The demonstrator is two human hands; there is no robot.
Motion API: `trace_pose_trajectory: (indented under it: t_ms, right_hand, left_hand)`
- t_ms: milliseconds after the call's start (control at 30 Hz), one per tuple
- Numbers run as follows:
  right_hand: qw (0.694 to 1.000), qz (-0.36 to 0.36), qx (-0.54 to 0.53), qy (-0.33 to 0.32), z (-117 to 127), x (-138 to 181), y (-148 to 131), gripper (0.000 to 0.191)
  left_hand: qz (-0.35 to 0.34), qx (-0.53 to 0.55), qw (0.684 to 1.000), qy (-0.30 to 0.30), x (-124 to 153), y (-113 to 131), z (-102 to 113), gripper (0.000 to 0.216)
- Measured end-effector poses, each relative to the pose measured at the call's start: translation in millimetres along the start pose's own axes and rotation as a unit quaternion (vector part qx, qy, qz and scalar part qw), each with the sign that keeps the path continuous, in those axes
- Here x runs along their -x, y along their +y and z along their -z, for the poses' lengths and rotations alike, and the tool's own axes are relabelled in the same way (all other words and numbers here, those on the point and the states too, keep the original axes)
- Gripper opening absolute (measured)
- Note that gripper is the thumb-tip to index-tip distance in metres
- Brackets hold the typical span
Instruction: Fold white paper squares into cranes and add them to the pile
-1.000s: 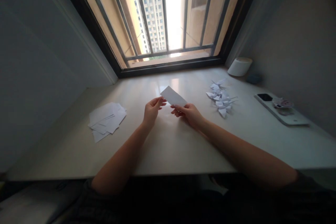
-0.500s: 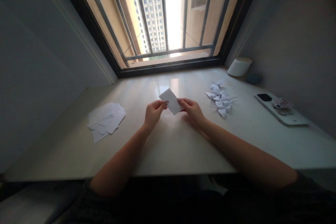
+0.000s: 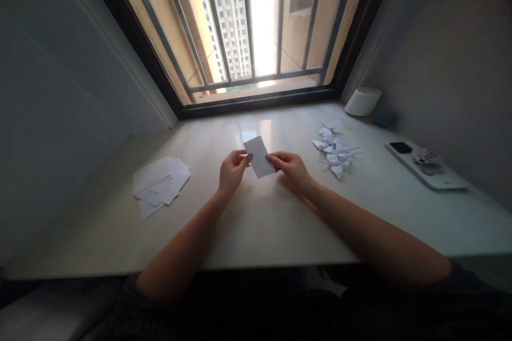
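Observation:
A small rectangular piece of white paper (image 3: pixel 258 160) is held up above the table, tilted, between my two hands. My left hand (image 3: pixel 233 169) pinches its left edge with the thumb in front. On the opposite edge, my right hand (image 3: pixel 293 168) grips it between thumb and fingers. Whether the paper is folded I cannot tell. A loose stack of white paper sheets (image 3: pixel 160 181) lies to the left of my left hand. Right of my right hand is a pile of folded paper cranes (image 3: pixel 336 150).
A pale glossy table (image 3: pixel 248 229) stands below a barred window (image 3: pixel 256 98). On the right lies a phone (image 3: pixel 426 170) with a round grip on its back. A white cylindrical object (image 3: pixel 362 101) and a small dark object (image 3: pixel 384 119) sit at the back right corner.
The paper has turned a little clockwise between my hands and is more upright. My left fingers have shifted slightly along its edge, and the right thumb reaches a bit farther in.

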State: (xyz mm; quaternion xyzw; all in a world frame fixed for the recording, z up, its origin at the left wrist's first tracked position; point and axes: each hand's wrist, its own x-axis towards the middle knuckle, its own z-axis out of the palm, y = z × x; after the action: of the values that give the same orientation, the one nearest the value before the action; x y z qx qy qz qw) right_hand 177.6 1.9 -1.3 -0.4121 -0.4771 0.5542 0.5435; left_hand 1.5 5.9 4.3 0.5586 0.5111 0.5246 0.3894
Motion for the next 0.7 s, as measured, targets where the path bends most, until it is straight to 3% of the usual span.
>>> trace_pose_trajectory:
  t_ms: [200,367,567,700]
  right_hand:
    - [0.998,0.025,0.029,0.053,4,-1,1,0.033]
    - [0.992,0.072,0.103,0.011,3,2,2,0.035]
    - [0.994,0.066,0.077,-0.041,-1,2,5,0.035]
    - [0.995,0.064,0.073,-0.03,0,0,5,0.035]
  left_hand:
    - [-0.017,0.016,1.0,-0.013,5,5,-1,0.039]
    - [-0.022,-0.006,0.997,-0.073,11,6,-4,0.044]
    - [0.001,0.001,0.996,-0.084,11,8,-5,0.041]
    - [0.009,-0.004,0.997,-0.08,8,11,-4,0.034]
